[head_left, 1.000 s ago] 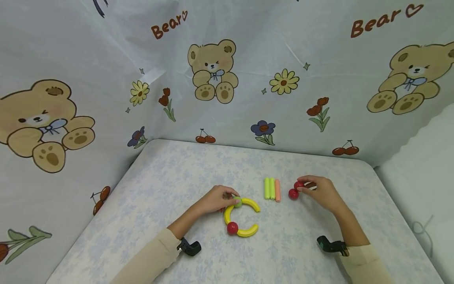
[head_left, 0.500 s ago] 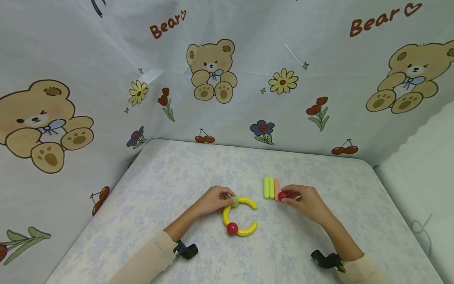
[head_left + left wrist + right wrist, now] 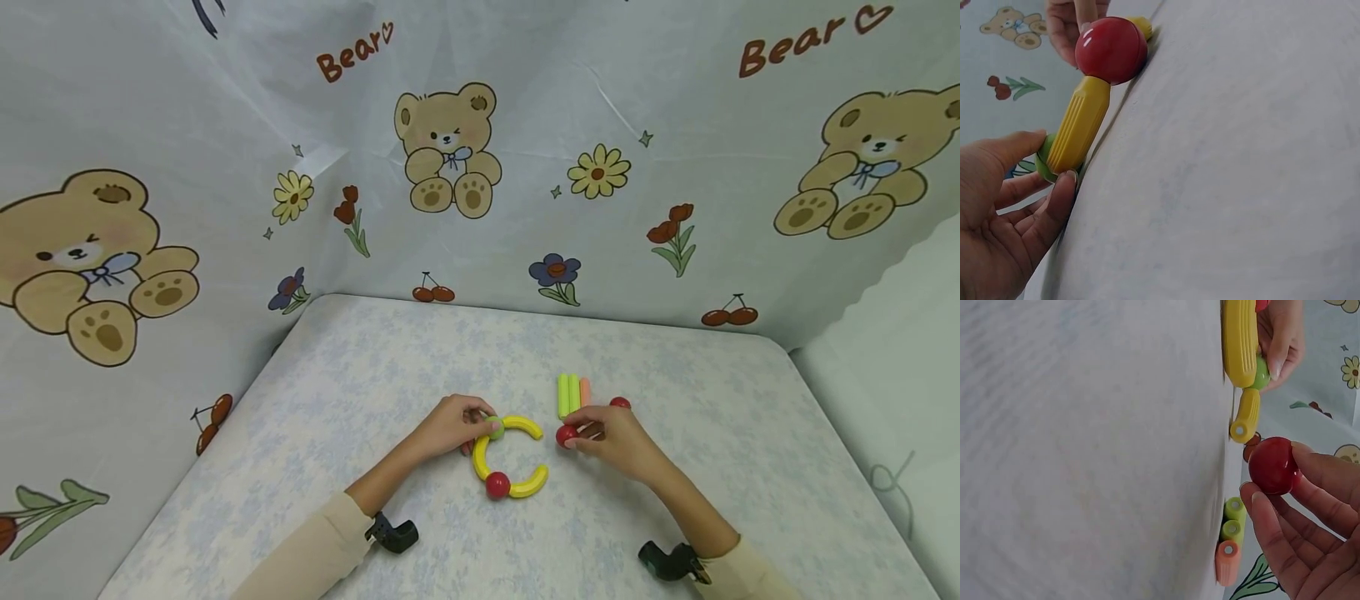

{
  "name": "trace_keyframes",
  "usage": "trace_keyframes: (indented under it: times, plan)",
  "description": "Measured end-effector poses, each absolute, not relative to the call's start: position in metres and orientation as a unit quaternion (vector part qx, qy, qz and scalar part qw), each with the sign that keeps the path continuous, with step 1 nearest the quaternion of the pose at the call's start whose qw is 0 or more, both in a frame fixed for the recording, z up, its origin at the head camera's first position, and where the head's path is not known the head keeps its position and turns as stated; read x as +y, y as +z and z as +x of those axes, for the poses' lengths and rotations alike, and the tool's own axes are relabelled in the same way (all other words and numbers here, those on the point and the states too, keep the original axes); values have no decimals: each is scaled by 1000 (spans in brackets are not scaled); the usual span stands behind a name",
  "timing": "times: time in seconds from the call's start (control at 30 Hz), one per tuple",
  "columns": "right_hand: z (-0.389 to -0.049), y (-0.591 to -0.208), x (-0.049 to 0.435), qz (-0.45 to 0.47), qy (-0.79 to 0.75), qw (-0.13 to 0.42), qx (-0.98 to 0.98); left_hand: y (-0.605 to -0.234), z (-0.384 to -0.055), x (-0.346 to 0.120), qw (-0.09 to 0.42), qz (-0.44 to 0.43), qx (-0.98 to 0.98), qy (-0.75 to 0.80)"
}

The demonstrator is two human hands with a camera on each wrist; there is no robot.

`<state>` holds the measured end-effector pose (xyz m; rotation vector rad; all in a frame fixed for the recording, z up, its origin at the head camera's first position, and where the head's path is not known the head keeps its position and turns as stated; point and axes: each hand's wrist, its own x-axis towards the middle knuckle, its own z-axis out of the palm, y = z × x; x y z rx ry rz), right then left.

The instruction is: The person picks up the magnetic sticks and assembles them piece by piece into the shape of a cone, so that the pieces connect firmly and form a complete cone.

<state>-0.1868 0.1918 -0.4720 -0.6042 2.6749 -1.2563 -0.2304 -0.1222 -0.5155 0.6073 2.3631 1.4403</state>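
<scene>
My left hand (image 3: 453, 427) pinches a green ball (image 3: 496, 429) between thumb and fingers. That ball joins two yellow curved sticks, the upper one (image 3: 522, 425) and the left one (image 3: 480, 458). A red ball (image 3: 497, 485) links the left stick to a lower yellow curved stick (image 3: 531, 483), forming a ring with a gap on its right side. My right hand (image 3: 617, 440) holds another red ball (image 3: 1274, 465) by its fingertips, just right of the upper stick's free end. The right wrist view shows this ball apart from the yellow sticks.
Two light green straight sticks (image 3: 568, 393) and a salmon-pink stick (image 3: 586, 390) lie side by side behind my right hand. One more red ball (image 3: 620, 402) rests to their right. Something reddish (image 3: 467, 447) shows partly under my left hand.
My right hand has picked up one of the two red balls on the right and carried it left and nearer. The left hand stays on the green ball; the ring's lower part has shifted slightly right.
</scene>
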Motion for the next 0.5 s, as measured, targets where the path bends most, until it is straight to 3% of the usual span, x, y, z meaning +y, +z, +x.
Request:
trace_keyframes:
  times: [0.5]
  plan:
    - [-189, -480, 172, -209, -420, 89, 879, -514, -227, -122, 152, 198, 825, 507]
